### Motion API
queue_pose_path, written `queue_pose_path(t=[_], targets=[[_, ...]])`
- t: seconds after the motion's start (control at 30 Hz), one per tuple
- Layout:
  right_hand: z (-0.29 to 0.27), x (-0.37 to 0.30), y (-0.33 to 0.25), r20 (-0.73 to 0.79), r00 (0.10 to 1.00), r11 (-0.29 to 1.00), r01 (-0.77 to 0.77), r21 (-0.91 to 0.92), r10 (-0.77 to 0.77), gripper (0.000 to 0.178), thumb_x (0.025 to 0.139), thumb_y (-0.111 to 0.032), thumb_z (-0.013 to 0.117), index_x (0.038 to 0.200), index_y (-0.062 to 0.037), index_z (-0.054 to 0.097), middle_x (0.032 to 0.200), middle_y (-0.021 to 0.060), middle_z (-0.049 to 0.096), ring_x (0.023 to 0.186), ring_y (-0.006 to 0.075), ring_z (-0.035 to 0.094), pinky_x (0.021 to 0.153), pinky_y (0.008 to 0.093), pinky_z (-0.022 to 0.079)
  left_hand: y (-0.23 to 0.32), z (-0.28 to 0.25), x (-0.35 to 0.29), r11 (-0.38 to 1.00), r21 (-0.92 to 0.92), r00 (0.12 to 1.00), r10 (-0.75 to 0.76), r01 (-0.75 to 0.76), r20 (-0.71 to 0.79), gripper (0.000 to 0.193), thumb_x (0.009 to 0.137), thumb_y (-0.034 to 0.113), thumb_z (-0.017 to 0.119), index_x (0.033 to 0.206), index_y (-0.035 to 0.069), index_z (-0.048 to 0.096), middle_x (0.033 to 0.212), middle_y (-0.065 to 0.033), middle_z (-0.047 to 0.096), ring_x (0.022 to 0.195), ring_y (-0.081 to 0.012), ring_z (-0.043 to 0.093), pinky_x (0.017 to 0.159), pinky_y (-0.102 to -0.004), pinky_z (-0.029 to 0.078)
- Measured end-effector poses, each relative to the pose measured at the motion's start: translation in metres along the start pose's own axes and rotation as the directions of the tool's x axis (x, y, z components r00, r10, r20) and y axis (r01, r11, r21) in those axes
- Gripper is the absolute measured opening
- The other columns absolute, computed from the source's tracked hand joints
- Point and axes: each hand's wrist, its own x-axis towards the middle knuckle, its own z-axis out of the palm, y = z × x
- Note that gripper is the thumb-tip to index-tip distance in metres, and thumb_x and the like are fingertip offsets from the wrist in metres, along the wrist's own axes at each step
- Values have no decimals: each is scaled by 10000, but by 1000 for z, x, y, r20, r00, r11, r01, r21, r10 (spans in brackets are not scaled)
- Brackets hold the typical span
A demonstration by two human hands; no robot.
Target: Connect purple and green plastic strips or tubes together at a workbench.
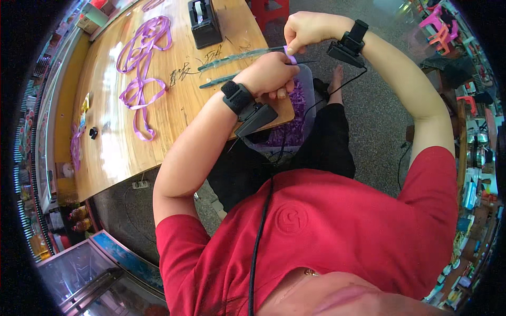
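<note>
Over the table's right corner, my right hand (312, 30) pinches a short piece of purple ribbon (289, 55) between thumb and fingers. My left hand (269, 75) is curled closed at the ribbon's lower end and appears to grip it; its palm side is hidden. Two long dark green rods (240, 56), partly covered with something clear, lie on the tabletop and run to the ribbon. A thin dark tip shows just beyond it. Below the hands, a clear plastic bin (311, 113) holds many purple ribbon pieces (296, 100).
The wooden table (195, 110) carries a loose, tangled purple ribbon (145, 58) and a black tape dispenser (204, 23) at the back. A small black object (94, 132) lies near its left edge. A red stool (271, 13) stands behind; crowded shelves (477, 158) line the right.
</note>
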Motion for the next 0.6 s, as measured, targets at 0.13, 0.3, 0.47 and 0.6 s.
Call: queue_pose_path(t=[0.13, 0.3, 0.47, 0.6], targets=[[-2, -8, -18, -5, 992, 992, -123, 21, 123, 276, 751, -267, 785, 761, -10, 684, 655, 57, 680, 579, 151, 639, 556, 306, 494, -7, 0, 2, 999, -44, 1000, -4, 3, -12, 251, 970, 252, 528, 893, 22, 597, 631, -12, 575, 425, -97, 503, 371, -254, 383], [3, -12, -2, -172, 984, 977, -89, -191, 56, 287, 741, -278, 798, 749, -24, 665, 602, 38, 631, 550, 179, 606, 516, 335, 463, -5, -1, 3, 1000, 9, 1000, 0, 0, -7, 260, 943, 224, 515, 841, 11, 624, 635, -39, 631, 431, -121, 547, 389, -274, 431], [9, -15, 10, -267, 932, 964, 263, 36, -245, 242, 776, -252, 772, 788, -27, 683, 762, 56, 581, 717, 173, 591, 640, 322, 470, -9, -1, 6, 999, -22, 1000, 27, -28, -14, 259, 948, 231, 517, 850, 17, 624, 640, -34, 632, 432, -111, 539, 387, -272, 427], [14, -8, 14, -157, 909, 911, 403, 94, -386, 192, 803, -221, 746, 851, -37, 717, 849, 66, 572, 830, 173, 587, 736, 311, 469, -11, -2, 6, 999, 6, 999, 36, -36, -22, 251, 952, 228, 518, 868, 15, 622, 641, -33, 633, 432, -107, 537, 392, -269, 430]])
